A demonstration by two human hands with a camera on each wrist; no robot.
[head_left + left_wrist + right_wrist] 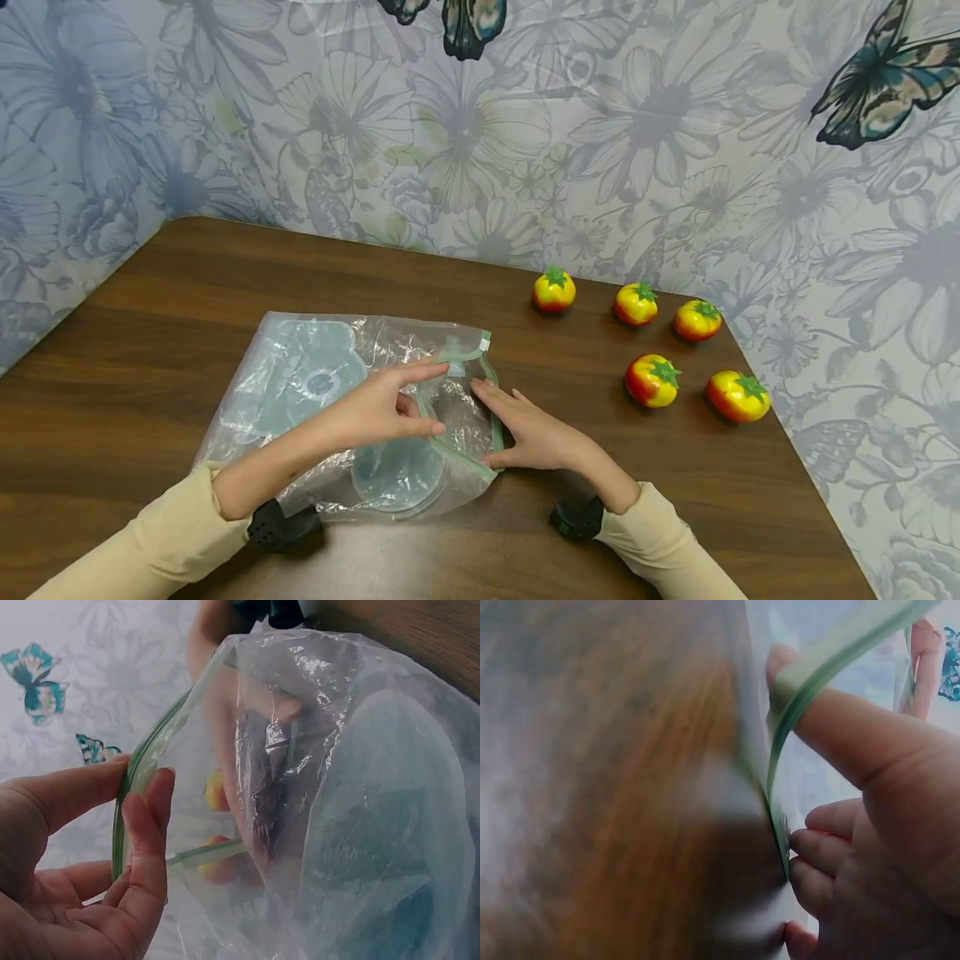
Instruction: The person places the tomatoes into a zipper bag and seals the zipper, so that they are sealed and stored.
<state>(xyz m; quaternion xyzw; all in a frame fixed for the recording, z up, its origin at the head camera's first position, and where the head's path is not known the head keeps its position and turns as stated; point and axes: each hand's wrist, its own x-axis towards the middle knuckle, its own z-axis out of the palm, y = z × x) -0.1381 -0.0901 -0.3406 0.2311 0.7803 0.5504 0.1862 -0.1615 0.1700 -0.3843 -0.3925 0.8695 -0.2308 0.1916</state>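
Pinches the clear bag (378, 342) on the table (262, 267) with the left hand (386, 410), touches its mouth with the straight-fingered right hand (538, 435); could lose the opening (slippery film, probably) by letting one edge slip.

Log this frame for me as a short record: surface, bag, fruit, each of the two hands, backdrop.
surface: brown wooden table
bag: clear plastic bag, lying flat, green-edged mouth parted at its right end; pale blue shapes show, printed or inside unclear
fruit: five red-and-yellow fruits with green tops, on the table right of the bag, none touching it
left hand: pinches the green edge
right hand: at the mouth, touching the bag
backdrop: wall with flowers and butterflies
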